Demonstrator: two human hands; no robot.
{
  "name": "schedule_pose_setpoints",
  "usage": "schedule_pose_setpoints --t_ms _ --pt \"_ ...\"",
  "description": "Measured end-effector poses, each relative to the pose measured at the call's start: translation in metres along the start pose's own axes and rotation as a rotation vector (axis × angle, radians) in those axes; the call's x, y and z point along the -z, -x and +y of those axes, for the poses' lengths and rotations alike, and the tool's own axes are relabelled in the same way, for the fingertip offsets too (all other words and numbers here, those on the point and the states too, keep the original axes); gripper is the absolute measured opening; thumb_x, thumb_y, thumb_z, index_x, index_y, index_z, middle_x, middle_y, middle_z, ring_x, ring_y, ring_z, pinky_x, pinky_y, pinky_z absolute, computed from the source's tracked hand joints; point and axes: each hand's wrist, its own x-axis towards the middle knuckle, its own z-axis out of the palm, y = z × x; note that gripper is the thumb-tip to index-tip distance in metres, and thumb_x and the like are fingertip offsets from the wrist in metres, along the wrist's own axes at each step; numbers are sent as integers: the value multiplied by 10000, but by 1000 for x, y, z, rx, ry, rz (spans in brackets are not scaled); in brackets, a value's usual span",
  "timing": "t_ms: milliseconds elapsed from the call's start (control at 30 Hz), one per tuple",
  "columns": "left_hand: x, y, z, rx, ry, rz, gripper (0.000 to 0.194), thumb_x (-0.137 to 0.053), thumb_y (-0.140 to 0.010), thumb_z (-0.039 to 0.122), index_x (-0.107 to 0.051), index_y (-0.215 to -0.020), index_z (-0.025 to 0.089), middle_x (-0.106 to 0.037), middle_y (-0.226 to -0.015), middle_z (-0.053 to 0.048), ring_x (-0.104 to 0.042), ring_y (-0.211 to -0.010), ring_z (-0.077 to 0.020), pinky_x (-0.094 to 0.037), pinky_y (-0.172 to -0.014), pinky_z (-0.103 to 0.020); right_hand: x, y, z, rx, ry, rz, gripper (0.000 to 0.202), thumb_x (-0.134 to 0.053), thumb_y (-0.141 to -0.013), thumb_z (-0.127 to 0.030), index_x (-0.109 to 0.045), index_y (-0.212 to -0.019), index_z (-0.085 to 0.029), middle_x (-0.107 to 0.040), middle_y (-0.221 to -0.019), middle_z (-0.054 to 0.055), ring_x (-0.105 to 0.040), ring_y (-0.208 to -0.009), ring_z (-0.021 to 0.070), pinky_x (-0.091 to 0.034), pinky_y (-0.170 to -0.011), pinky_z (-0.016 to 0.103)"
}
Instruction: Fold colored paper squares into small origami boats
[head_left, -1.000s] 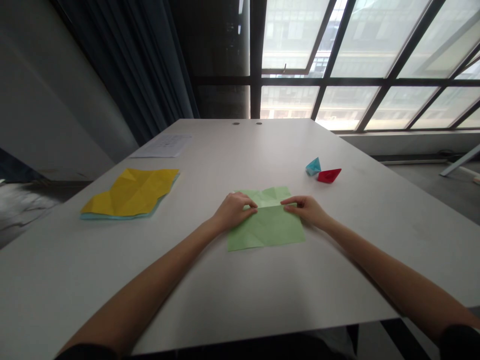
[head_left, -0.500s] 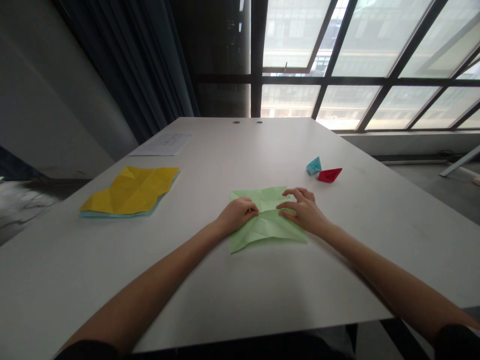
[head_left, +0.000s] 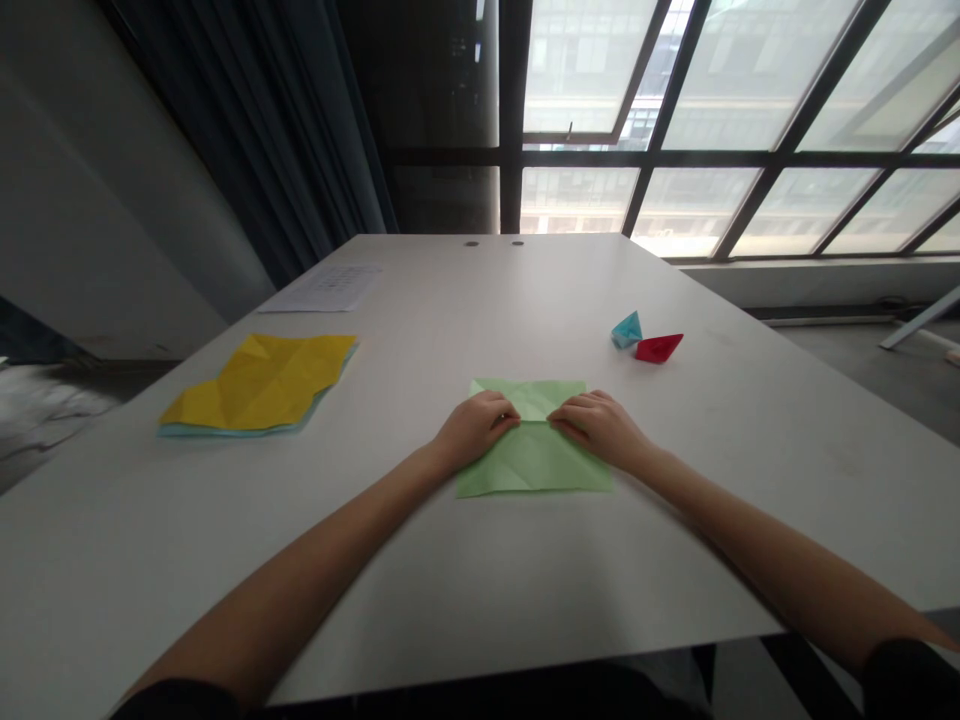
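Note:
A light green sheet of paper point(head_left: 534, 462) lies in front of me, with a raised crease running across its middle. My left hand point(head_left: 480, 428) pinches that crease from the left, thumb and fingers pressed together. From the right, my right hand point(head_left: 592, 425) pinches the same crease, its fingers also closed. A short stretch of the fold shows between the two hands. Parts of the sheet's left and right sides are hidden under my hands.
To the left lie yellow paper point(head_left: 262, 380) and light blue paper point(head_left: 232, 431) beneath it. A printed white sheet point(head_left: 322, 288) is farther back. Beyond my right hand sit a small folded blue paper piece point(head_left: 627, 331) and a red one point(head_left: 659, 348) on the white table point(head_left: 480, 320).
My right hand's spread fingers have closed onto the crease. The green paper's near edge has come down flatter and straighter. My left hand stays nearly in place.

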Motion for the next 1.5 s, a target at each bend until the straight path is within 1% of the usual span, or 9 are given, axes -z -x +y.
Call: schedule_pose_setpoints --t_ms 100,233,367,533,733,967,1100,1333,1500 --pt "-1 0 1 -1 24 19 142 -505 -800 223 -635 -771 172 -603 -792 -45 -533 -772 -153 -412 -712 -263 0 0 1 -4 -17 2 202 -452 -852 -279 -644 -864 -218 -665 -826 41 -589 -762 146 -366 -710 269" --pt "-5 0 1 -4 57 -20 137 -508 -796 207 -632 -755 164 -609 -785 -47 -539 -771 -152 -413 -712 -258 -6 1 0 -9 -35 -42 195 -460 -848 -264 -650 -831 -221 -667 -805 27 -582 -735 143 -377 -678 255" --pt "-7 1 2 21 63 -13 141 -502 -801 217 -630 -780 164 -628 -785 -49 -550 -770 -160 -412 -712 -264 -10 0 -1 -30 -48 -30 192 -459 -846 -262 -645 -841 -215 -670 -818 31 -584 -737 149 -385 -681 256" --pt "-2 0 9 96 95 61 174 -467 -822 257 -621 -857 184 -643 -834 -46 -568 -778 -167 -416 -726 -282 -2 0 -2 -51 -52 54 212 -430 -864 -284 -628 -883 -210 -670 -841 36 -590 -748 149 -391 -714 265" --pt "9 -1 19 20 22 143 197 -449 -837 293 -617 -874 198 -641 -857 -53 -564 -823 -176 -411 -773 -298 11 1 -1 -42 -68 174 224 -430 -863 -302 -634 -882 -212 -665 -829 42 -585 -766 151 -395 -740 276" --pt "3 0 16 27 16 40 182 -471 -827 279 -630 -834 191 -655 -816 -41 -582 -777 -168 -420 -713 -267 4 2 0 -21 -110 78 206 -455 -848 -282 -650 -858 -218 -659 -840 45 -583 -765 155 -405 -726 276" --pt "0 1 17 29 16 8 190 -466 -829 282 -633 -835 192 -656 -813 -43 -584 -765 -165 -417 -700 -258 0 2 -1 -24 -106 65 189 -465 -842 -261 -647 -865 -218 -660 -852 40 -582 -774 154 -400 -741 276" --pt "8 0 16 43 -11 70 189 -481 -820 300 -633 -834 189 -655 -817 -41 -579 -766 -167 -416 -702 -266 4 1 3 -46 -96 95 192 -465 -845 -285 -641 -857 -210 -659 -826 41 -583 -758 155 -398 -730 278" --pt "12 -1 16 55 -36 73 186 -475 -822 295 -629 -828 192 -655 -819 -30 -578 -749 -154 -414 -681 -252 5 1 4 -31 -101 125 182 -466 -846 -284 -633 -854 -211 -658 -808 32 -586 -743 150 -404 -719 275"
